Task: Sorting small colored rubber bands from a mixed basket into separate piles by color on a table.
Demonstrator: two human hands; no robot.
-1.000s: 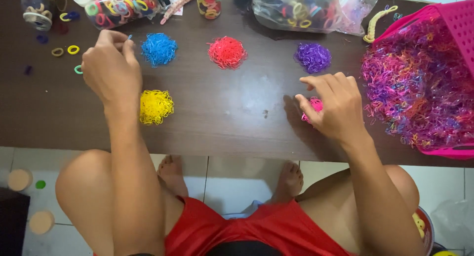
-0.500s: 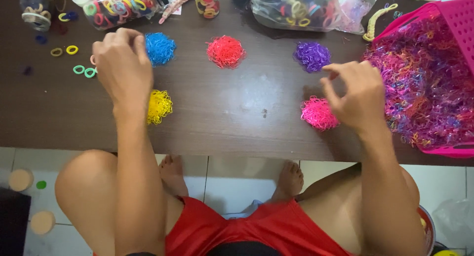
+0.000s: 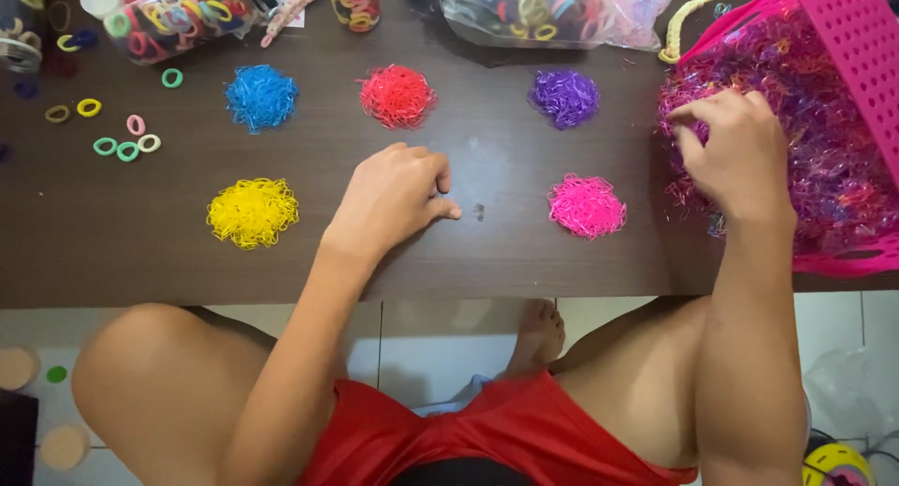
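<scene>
A tangled heap of mixed elastic bands (image 3: pixel 824 158), thin loops of pink, purple, blue and orange, was spilled from a tipped pink perforated basket (image 3: pixel 857 32) at the right end of the dark table (image 3: pixel 140 252). The right hand (image 3: pixel 735 154) was laid on this heap, fingers bent and pinched narrowly among the loops; whether a band was held could not be told. The left hand (image 3: pixel 393 196) was rested loosely curled on the bare tabletop, nothing seen in it. Five sorted piles were spread before it: blue (image 3: pixel 261 97), red (image 3: pixel 397 95), purple (image 3: pixel 565 98), yellow (image 3: pixel 252 212) and pink (image 3: pixel 587 206).
</scene>
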